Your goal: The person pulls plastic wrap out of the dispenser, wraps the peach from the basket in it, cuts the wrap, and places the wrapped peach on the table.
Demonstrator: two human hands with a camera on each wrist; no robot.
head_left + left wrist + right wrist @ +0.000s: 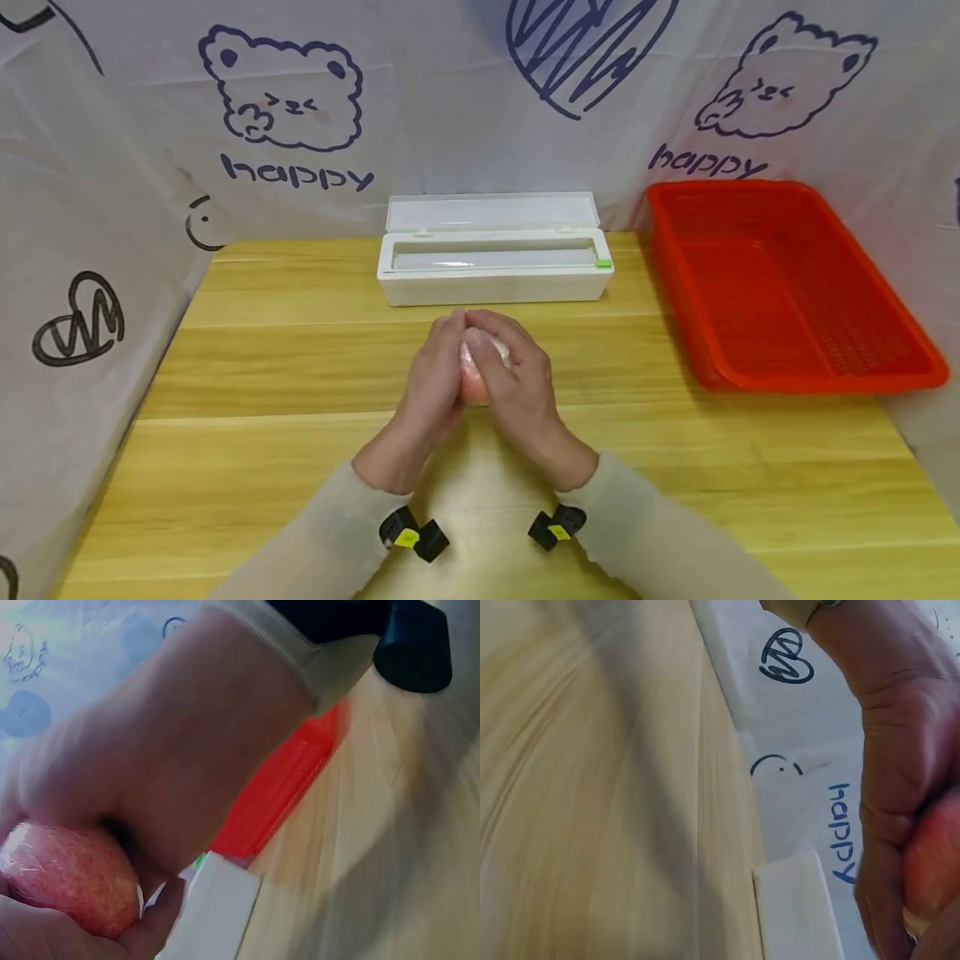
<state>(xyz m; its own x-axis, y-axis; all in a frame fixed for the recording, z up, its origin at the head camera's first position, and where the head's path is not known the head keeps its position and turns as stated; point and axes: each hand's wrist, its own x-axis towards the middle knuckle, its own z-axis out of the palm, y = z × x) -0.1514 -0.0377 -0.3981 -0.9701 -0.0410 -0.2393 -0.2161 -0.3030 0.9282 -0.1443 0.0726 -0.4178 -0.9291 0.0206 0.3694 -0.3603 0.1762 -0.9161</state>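
Note:
A red apple (473, 383) in shiny clear film is cupped between both hands over the middle of the table. My left hand (429, 371) wraps its left side, and the fingertips of the two hands meet at the far side. From the right, my right hand (521, 379) curls around it, its thumb laid across the top. The left wrist view shows creased film glinting on the apple (75, 881). Just beyond the hands stands a white cling film dispenser (495, 287), lid raised, a roll inside and a green slider (603, 263) at its right end.
A red plastic basket (720, 379) stands at the right of the wooden table (262, 467). Behind and to the left hangs a white cloth (442, 108) with bear drawings and lettering. Each sleeve cuff carries a small black camera.

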